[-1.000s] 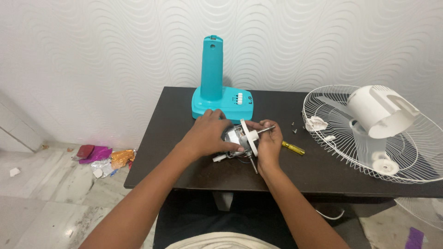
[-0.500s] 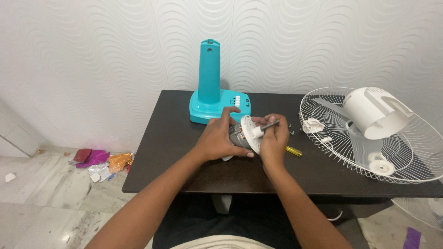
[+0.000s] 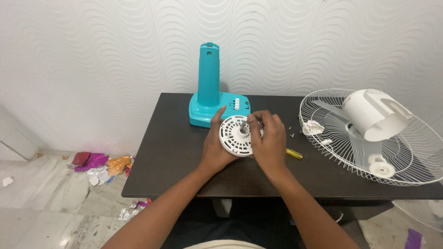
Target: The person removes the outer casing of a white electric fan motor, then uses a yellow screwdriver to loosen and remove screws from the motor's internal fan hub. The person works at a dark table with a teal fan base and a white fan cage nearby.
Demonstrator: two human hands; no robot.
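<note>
— What step is this?

— Both hands grip the fan motor (image 3: pixel 236 134) above the dark table (image 3: pixel 170 152): the left hand (image 3: pixel 214 147) cups it from behind, the right hand (image 3: pixel 267 138) pinches near its shaft, white round face toward the camera.

— Next?

— Probably steady fingers at the shaft.

— Around it?

— A teal stand (image 3: pixel 210 90), a wire guard (image 3: pixel 415 152), foil scraps (image 3: pixel 104 163) on the marble floor.

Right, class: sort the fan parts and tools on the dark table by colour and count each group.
White: 3 – slotted round motor cover held by the left hand and right hand, wire fan guard, motor housing shell
Teal: 1 – fan base with column
Yellow: 1 – screwdriver handle
Total: 5
</note>
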